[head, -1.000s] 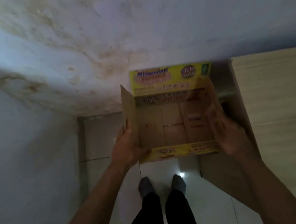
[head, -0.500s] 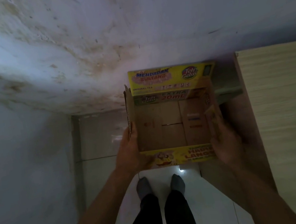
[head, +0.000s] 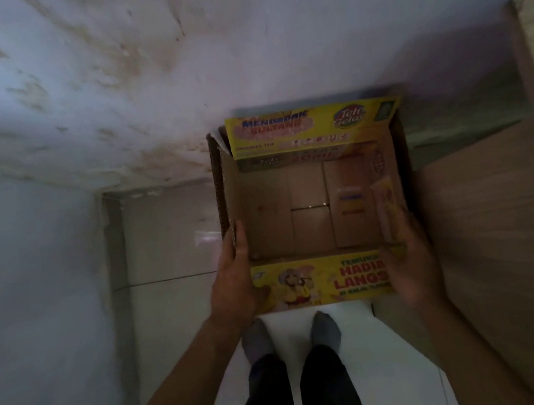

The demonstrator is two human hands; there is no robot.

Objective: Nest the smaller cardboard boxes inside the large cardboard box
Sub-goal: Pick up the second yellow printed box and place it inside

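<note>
An open cardboard box with yellow printed flaps is held in front of me above the floor, its mouth facing up. Its brown inside holds nothing. My left hand grips the left wall, thumb over the rim. My right hand grips the near right corner, partly covering the near yellow flap. The far yellow flap stands up against the wall. No other box shows.
A stained white wall rises just behind the box. A light wooden cabinet stands close on the right. White floor tiles lie below, with my socked feet under the box.
The box has come closer to me and a little lower, with the near yellow flap folding further outward. Both hands kept their grip on its sides.
</note>
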